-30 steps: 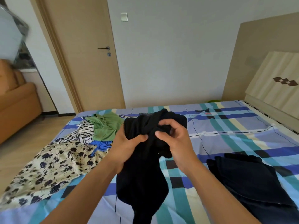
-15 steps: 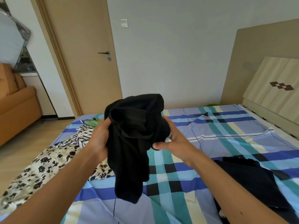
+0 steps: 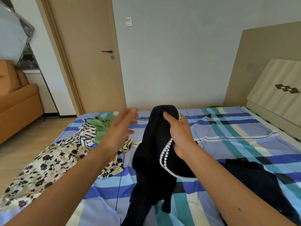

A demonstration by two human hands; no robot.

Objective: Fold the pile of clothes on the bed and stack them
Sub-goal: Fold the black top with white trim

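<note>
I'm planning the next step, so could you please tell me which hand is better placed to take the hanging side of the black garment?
Probably the left hand: it is open, holds nothing and hovers just left of the black garment. The right hand grips its top.

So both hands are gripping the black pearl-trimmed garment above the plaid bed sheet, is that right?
Not quite. In the head view only the right hand grips the black pearl-trimmed garment above the plaid bed sheet; the left hand is open beside it, holding nothing.
</note>
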